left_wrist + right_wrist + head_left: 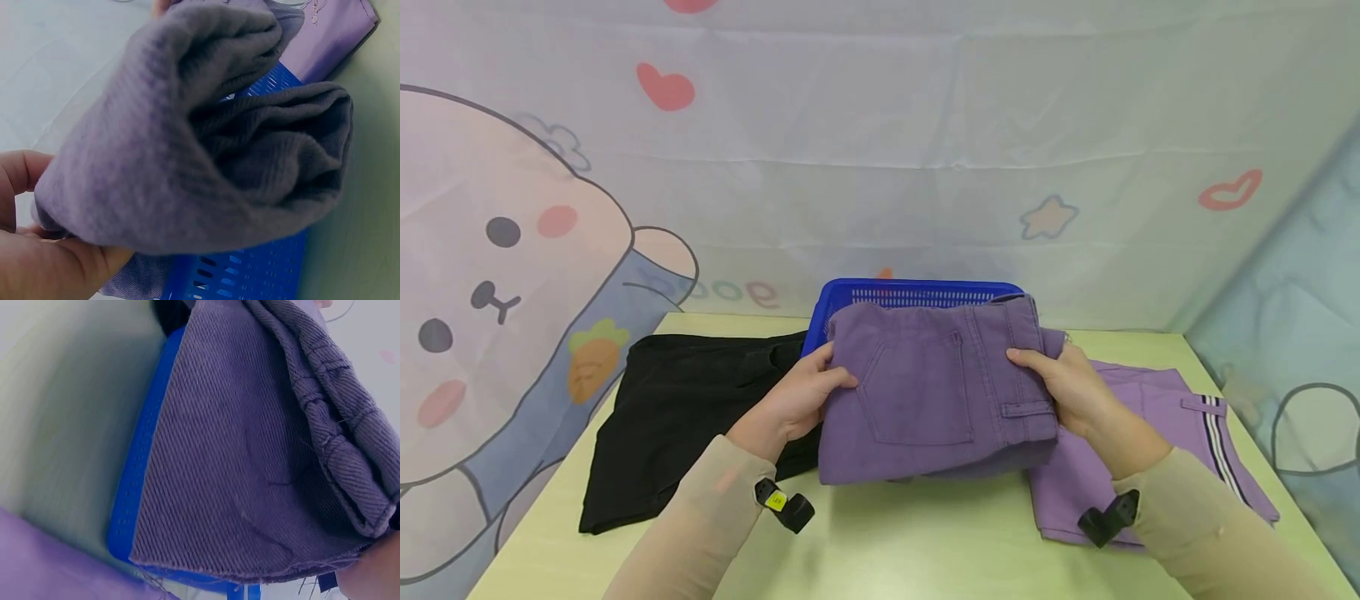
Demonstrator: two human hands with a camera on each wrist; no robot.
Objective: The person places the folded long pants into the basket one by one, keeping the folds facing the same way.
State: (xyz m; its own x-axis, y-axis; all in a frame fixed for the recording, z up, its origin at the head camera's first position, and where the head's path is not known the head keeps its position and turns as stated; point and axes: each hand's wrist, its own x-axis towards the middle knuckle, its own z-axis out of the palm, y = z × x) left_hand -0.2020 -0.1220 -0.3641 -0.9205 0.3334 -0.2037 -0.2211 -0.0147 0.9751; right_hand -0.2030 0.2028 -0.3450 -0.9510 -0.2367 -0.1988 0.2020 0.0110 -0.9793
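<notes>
A folded pair of purple denim pants (917,387), a stitched back pocket facing me, is held up between both hands in front of a blue plastic basket (917,293). My left hand (793,396) grips its left edge, thumb on the front. The right hand (1071,383) pinches the waistband side, its thumb beside the belt loop. In the left wrist view the folded layers of the pants (144,150) gape open at the side. The right wrist view shows a frayed raw edge on the denim (212,444), with the basket (134,487) behind it. Most of the basket is hidden.
Black folded pants (692,417) lie on the table at the left, beside the basket. Lighter purple pants with a striped side (1150,442) lie at the right, partly under my right forearm. A printed cloth backdrop (880,167) stands behind the pale table (880,542).
</notes>
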